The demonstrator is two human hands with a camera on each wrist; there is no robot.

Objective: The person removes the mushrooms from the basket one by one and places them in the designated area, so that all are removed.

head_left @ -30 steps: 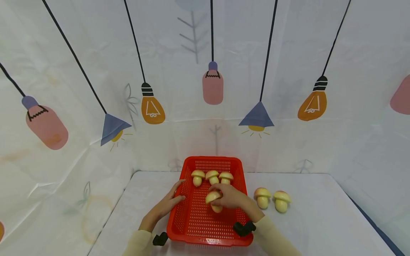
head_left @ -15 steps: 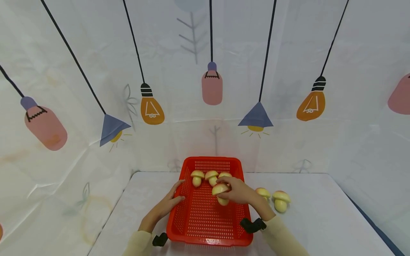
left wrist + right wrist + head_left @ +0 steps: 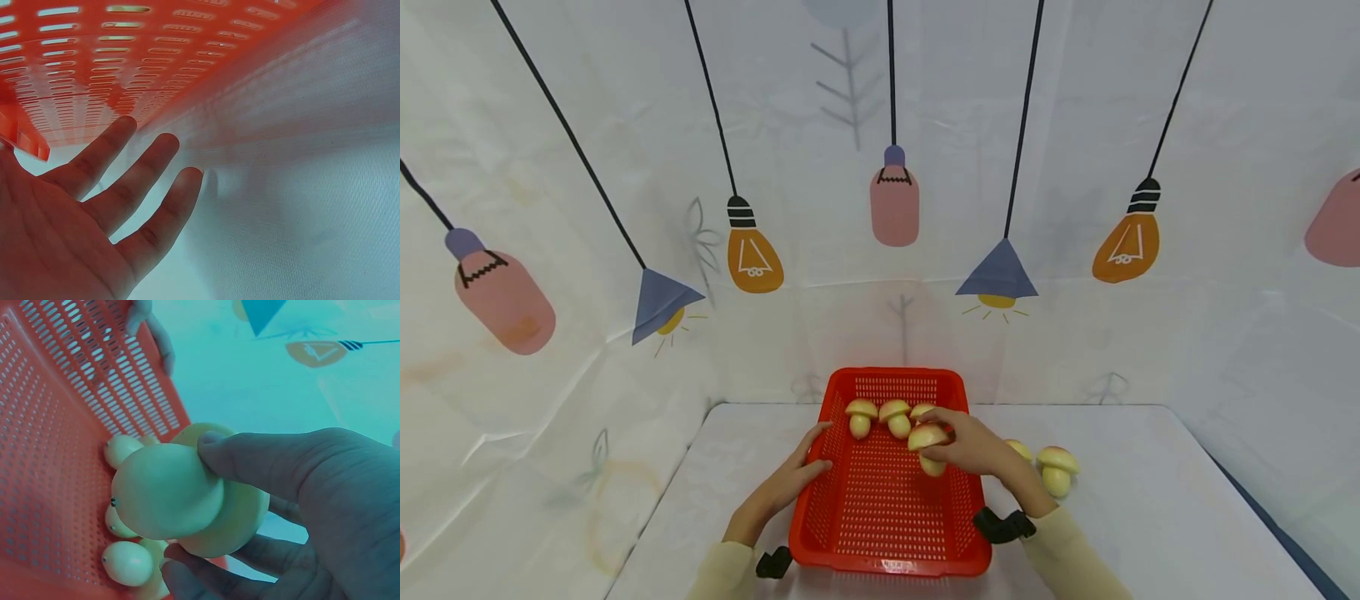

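Observation:
A red perforated plastic basket (image 3: 880, 521) stands on the white table. My right hand (image 3: 973, 446) holds a toy mushroom (image 3: 165, 490) over the basket's right half, thumb and fingers around its cap. Three more mushrooms stand in a row towards the basket's far end: a left one (image 3: 861, 410), a middle one (image 3: 895, 411) and a right one (image 3: 921, 411), partly covered by my right hand. At the basket's left rim is my left hand (image 3: 793, 477); in the left wrist view its fingers (image 3: 153, 234) stretch out straight and spread along the outer wall.
Right of the basket, two mushrooms are on the table (image 3: 1150, 517): one in full view (image 3: 1057, 471), the other (image 3: 1018, 448) mostly hidden behind my right forearm. A white cloth printed with lamps (image 3: 820, 333) hangs behind the table.
My right hand has moved right and slightly away from me with the mushroom, now covering part of the right mushroom in the row. My left hand keeps its place at the rim.

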